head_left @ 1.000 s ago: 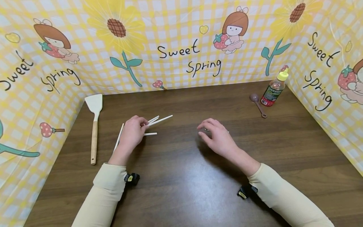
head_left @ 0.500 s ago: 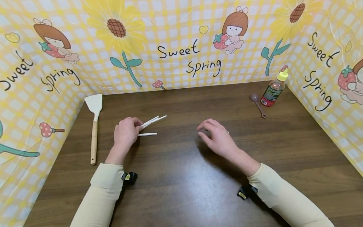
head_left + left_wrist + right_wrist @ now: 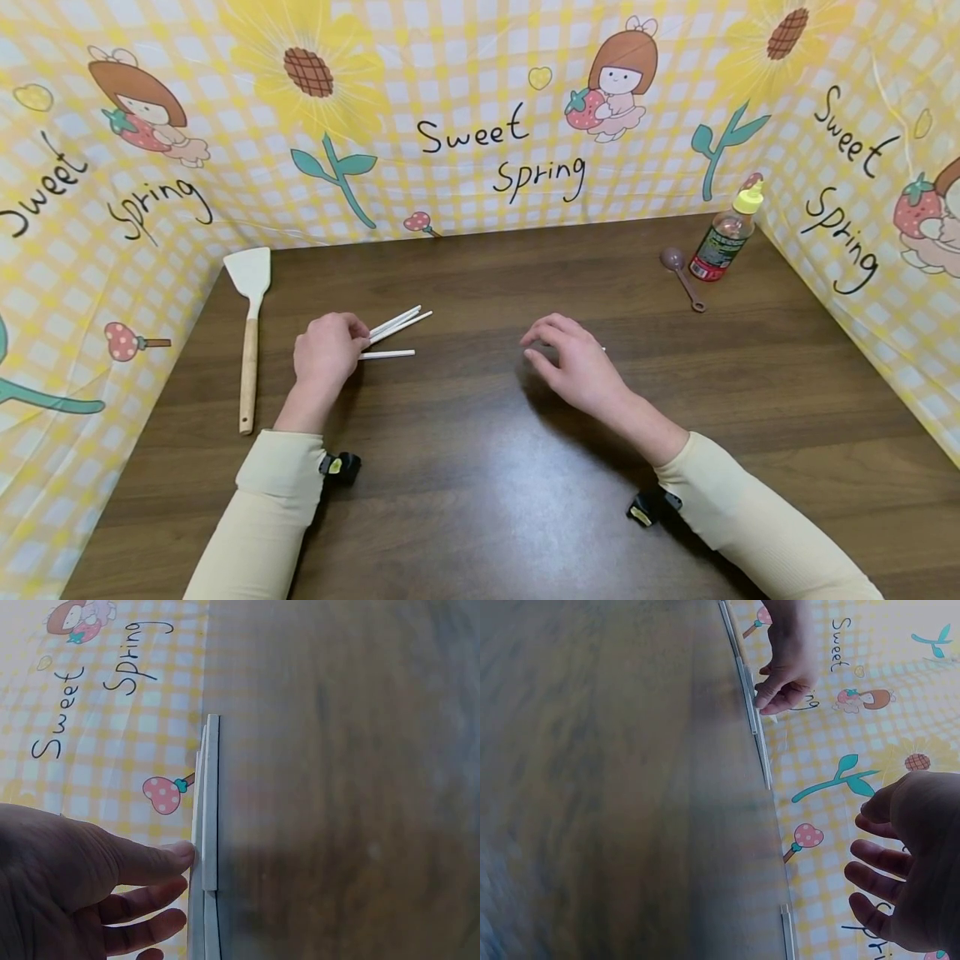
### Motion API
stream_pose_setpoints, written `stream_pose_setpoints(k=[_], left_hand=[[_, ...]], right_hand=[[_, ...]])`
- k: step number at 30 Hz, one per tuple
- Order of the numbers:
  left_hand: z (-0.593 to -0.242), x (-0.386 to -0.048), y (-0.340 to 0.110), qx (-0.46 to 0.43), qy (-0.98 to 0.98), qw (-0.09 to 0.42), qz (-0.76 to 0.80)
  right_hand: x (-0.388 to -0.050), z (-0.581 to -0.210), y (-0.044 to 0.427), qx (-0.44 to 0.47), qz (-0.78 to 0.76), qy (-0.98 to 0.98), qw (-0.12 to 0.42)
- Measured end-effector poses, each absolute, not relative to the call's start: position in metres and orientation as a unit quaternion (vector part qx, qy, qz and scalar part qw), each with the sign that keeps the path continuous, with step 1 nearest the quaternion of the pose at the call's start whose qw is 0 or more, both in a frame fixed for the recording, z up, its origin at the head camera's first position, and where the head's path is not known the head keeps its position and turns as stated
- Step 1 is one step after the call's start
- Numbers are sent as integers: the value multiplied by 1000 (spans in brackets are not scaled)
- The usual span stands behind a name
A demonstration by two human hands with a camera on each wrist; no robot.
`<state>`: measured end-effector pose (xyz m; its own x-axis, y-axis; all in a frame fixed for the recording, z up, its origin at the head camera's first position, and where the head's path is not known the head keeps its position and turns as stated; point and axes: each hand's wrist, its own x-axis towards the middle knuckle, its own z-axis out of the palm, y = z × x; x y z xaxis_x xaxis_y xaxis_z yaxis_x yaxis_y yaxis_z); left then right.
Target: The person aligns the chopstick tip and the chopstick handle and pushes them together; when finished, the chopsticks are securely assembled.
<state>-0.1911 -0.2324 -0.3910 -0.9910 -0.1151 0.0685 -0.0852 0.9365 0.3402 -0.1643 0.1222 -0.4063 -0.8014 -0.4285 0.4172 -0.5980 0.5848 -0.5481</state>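
Note:
My left hand (image 3: 326,354) is at a small bunch of thin white sticks (image 3: 397,322) on the table, pinching one between thumb and fingertips. Their left ends are hidden under the hand. Apart from the bunch, another white stick (image 3: 393,354) lies just in front of it. In the left wrist view the thumb (image 3: 172,859) meets the edge of the low-lying sticks (image 3: 212,802). My right hand (image 3: 573,358) hovers with loosely bent fingers and holds nothing. Under it lies something thin and white, mostly hidden; the right wrist view shows pale stick ends (image 3: 787,930) there.
A white spatula (image 3: 251,333) with a wooden handle lies at the left. At the back right, a brown spoon (image 3: 682,279) lies beside a yellow-capped bottle (image 3: 723,242). Patterned cloth (image 3: 480,108) walls the table on three sides.
My left hand has moved left, drawing the pinched white stick closer alongside the others. It now covers the slanted stick seen near the wrist earlier. My right hand has stayed in place.

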Motion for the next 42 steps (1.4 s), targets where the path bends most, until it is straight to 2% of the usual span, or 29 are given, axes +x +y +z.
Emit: stream_pose_setpoints(k=[6,11,22,42], left_hand=[[-389,-191,-230,31,-984,44,-172],[-386,-190,-225,-2,-980,25,-198],[-386,-192,-213,-113,-965,12,-234],[-395,-195,-211,-144,-961,-20,-237]], right_hand=[[-167,-406,124,290,340,-884,133],[-170,-406,127,268,318,-898,141],[-174,-407,134,226,300,-920,108],[-185,-418,146,174,259,-947,72]])
